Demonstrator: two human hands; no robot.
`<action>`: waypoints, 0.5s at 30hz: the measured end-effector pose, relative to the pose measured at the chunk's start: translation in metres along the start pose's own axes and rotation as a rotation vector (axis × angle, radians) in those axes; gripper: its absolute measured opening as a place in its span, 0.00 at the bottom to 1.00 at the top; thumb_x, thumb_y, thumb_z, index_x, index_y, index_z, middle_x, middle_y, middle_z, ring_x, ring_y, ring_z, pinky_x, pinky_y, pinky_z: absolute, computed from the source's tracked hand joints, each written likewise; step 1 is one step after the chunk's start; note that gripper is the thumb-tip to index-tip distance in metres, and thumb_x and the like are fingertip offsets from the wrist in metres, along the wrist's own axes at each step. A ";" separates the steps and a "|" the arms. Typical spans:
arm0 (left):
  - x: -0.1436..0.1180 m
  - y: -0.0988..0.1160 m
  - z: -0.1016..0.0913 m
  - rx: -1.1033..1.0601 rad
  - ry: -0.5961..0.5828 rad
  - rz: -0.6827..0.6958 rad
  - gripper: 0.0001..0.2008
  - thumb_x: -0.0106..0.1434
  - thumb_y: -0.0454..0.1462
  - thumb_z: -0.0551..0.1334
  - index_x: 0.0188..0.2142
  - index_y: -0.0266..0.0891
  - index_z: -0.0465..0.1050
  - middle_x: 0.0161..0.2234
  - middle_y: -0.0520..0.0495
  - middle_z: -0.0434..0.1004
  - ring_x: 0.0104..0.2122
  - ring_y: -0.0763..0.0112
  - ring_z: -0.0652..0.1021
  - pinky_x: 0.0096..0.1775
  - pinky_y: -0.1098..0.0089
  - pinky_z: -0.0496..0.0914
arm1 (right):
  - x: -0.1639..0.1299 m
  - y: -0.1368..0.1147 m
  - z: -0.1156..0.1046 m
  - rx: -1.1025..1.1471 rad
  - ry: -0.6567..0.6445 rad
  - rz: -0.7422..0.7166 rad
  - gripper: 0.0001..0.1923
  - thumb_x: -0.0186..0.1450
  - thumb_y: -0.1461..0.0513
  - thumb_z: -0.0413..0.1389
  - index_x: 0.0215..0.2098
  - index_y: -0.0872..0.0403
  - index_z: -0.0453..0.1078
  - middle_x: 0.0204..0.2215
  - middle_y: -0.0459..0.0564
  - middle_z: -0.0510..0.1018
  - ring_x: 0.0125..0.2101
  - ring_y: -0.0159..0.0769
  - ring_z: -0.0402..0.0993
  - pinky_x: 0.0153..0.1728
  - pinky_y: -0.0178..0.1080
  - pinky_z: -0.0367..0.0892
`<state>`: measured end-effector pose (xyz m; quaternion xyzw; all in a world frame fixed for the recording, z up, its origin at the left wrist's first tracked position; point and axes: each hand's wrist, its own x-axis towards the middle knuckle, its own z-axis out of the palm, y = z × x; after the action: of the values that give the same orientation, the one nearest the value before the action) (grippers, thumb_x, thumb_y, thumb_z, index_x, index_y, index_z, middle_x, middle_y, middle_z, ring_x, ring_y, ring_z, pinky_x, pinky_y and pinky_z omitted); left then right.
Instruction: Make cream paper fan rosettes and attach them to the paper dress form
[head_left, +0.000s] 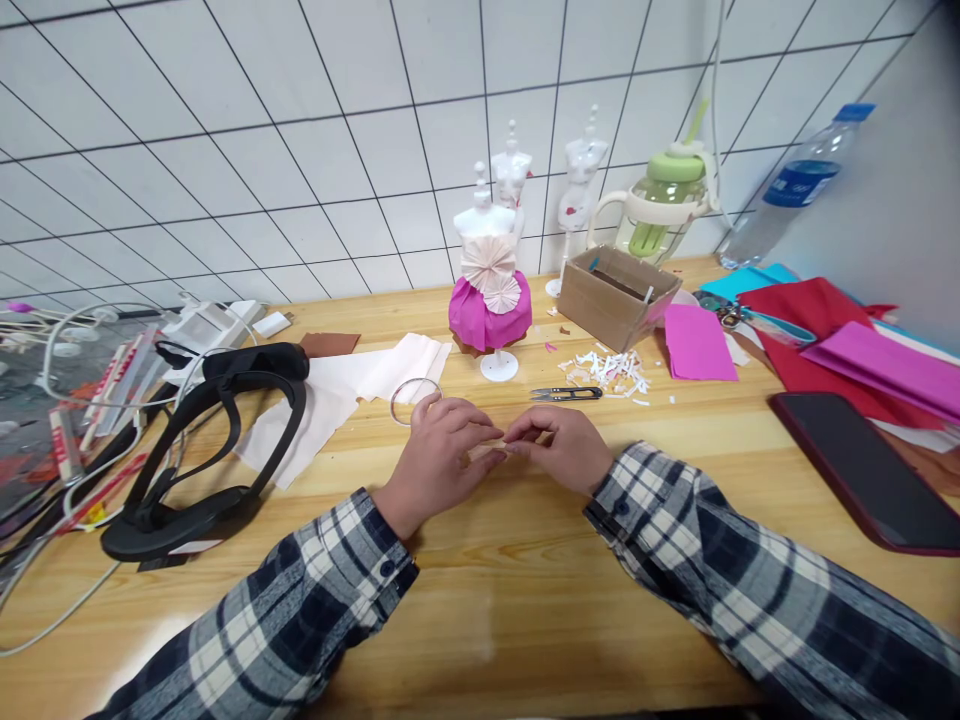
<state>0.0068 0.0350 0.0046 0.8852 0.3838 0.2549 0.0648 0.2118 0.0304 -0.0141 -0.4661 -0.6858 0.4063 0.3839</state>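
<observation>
My left hand (448, 455) and my right hand (561, 448) meet fingertip to fingertip just above the table. Both are closed in a pinch; something small and pale seems to be between them, too hidden to name. Right behind my left hand lies a thin ring (393, 402), partly covered by the fingers. Black thread snips (566, 394) lie beyond my right hand, beside a heap of white paper shreds (611, 372). Farther back stands a small white dress form (484, 222) wearing a magenta puffed skirt (469, 318) and pale pink pleated paper fans (487, 262).
Pale paper (337, 385) and a black headset (217, 510) lie left. Behind are another dress form (581, 165), a cardboard box (607, 300), a green-lidded jug (664, 210) and a water bottle (795, 190). Magenta paper (697, 342), red sheets (802, 330) and a phone (862, 470) are right.
</observation>
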 end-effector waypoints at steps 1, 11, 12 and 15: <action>0.000 0.003 -0.001 0.035 0.007 0.012 0.08 0.64 0.43 0.63 0.38 0.45 0.79 0.39 0.49 0.81 0.44 0.62 0.76 0.57 0.51 0.55 | 0.000 0.000 0.001 0.008 0.000 0.007 0.02 0.58 0.63 0.62 0.31 0.54 0.78 0.27 0.47 0.81 0.26 0.31 0.73 0.28 0.33 0.67; -0.003 0.007 -0.002 0.173 0.013 0.062 0.07 0.65 0.35 0.60 0.36 0.46 0.78 0.39 0.50 0.80 0.44 0.63 0.76 0.59 0.47 0.50 | -0.002 -0.003 0.004 0.087 -0.026 0.033 0.05 0.58 0.65 0.62 0.33 0.54 0.77 0.26 0.45 0.80 0.24 0.29 0.72 0.25 0.32 0.66; -0.004 0.007 -0.001 0.174 0.008 0.059 0.07 0.65 0.36 0.60 0.37 0.46 0.78 0.39 0.50 0.80 0.44 0.63 0.76 0.59 0.48 0.50 | -0.002 -0.003 0.004 0.084 -0.023 0.025 0.05 0.58 0.64 0.62 0.34 0.54 0.77 0.27 0.45 0.81 0.25 0.29 0.73 0.26 0.32 0.67; -0.004 0.008 0.000 0.168 -0.016 0.030 0.09 0.64 0.42 0.64 0.44 0.47 0.77 0.43 0.48 0.79 0.46 0.60 0.75 0.58 0.48 0.51 | -0.002 -0.002 0.002 0.002 0.016 -0.015 0.07 0.59 0.65 0.61 0.37 0.53 0.77 0.29 0.46 0.81 0.26 0.30 0.74 0.29 0.33 0.69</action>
<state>0.0101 0.0266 0.0054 0.8951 0.3900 0.2158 -0.0104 0.2099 0.0278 -0.0137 -0.4638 -0.6859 0.4002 0.3928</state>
